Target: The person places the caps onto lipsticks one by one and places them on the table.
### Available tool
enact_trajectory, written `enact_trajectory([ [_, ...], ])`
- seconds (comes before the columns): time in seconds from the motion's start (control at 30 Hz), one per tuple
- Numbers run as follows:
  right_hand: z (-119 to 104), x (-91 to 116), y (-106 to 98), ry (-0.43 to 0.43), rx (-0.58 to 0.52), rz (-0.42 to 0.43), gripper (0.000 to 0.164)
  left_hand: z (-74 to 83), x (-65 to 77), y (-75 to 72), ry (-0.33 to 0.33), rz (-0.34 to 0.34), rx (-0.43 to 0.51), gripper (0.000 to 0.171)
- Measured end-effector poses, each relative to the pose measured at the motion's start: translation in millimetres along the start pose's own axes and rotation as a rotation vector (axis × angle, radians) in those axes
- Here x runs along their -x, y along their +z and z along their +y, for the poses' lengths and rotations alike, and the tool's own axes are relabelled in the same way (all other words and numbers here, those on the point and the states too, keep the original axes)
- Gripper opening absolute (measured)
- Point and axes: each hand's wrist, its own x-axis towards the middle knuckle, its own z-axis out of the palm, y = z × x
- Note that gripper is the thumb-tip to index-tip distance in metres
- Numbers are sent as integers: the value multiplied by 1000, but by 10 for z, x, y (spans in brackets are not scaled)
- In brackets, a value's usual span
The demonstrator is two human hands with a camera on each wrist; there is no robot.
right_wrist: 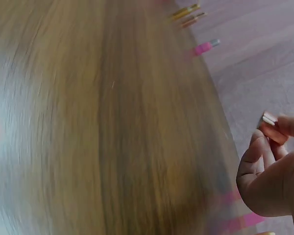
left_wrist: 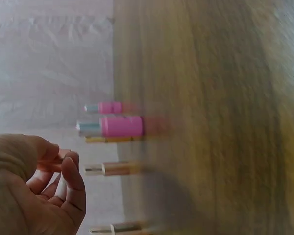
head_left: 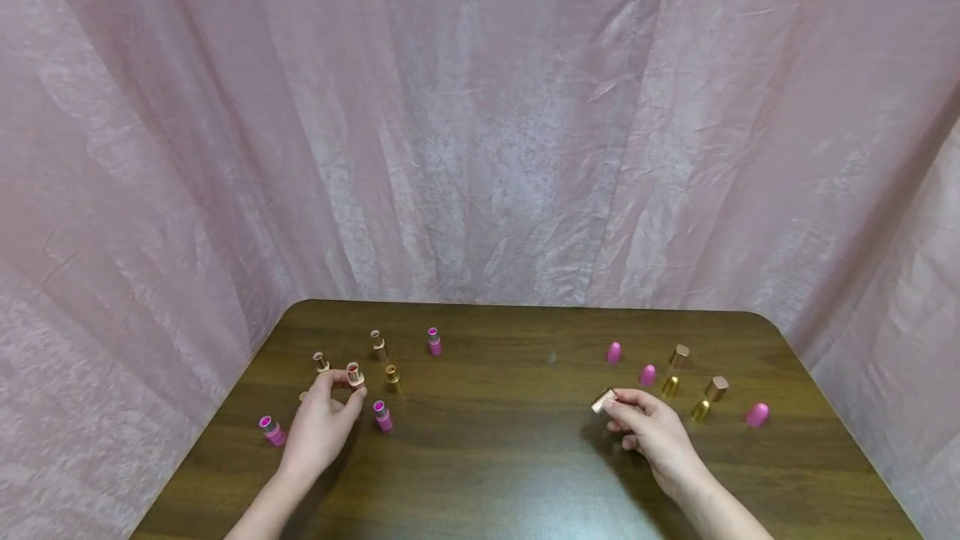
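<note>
My left hand (head_left: 321, 425) pinches an uncapped rose-gold lipstick (head_left: 356, 377) between thumb and fingers, its open end up. On the right, my right hand (head_left: 654, 433) grips a rose-gold lipstick cap (head_left: 602, 401) at its fingertips, raised over the table; the right wrist view also shows this cap (right_wrist: 273, 129). Around the left hand stand uncapped lipsticks: a rose-gold one (head_left: 378, 346), a gold one (head_left: 393, 378) and a pink one (head_left: 382, 416). Another rose-gold lipstick (head_left: 321, 362) stands just behind the left fingers. In the left wrist view the held lipstick is mostly hidden by fingers.
More pink lipsticks stand at the far (head_left: 434, 342) and near left (head_left: 273, 431). Beyond the right hand are pink caps (head_left: 647, 374), gold caps (head_left: 701, 411) and rose-gold caps (head_left: 717, 388). A pink curtain (head_left: 480, 148) hangs behind the wooden table (head_left: 495, 440).
</note>
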Motion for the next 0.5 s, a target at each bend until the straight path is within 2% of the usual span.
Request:
enact_trajectory([
  [0.17,10,5,17,106,-300,-24,6,159,28,29,30,-55,19,24],
  [0.33,24,27,35,182,-526,-62,21,284,44,87,58,-100,19,23],
  [0.43,27,36,44,208,-610,-61,26,350,57,123,70,-119,15,23],
  [0.5,25,44,48,221,-642,-45,28,400,68,143,101,-115,-12,23],
])
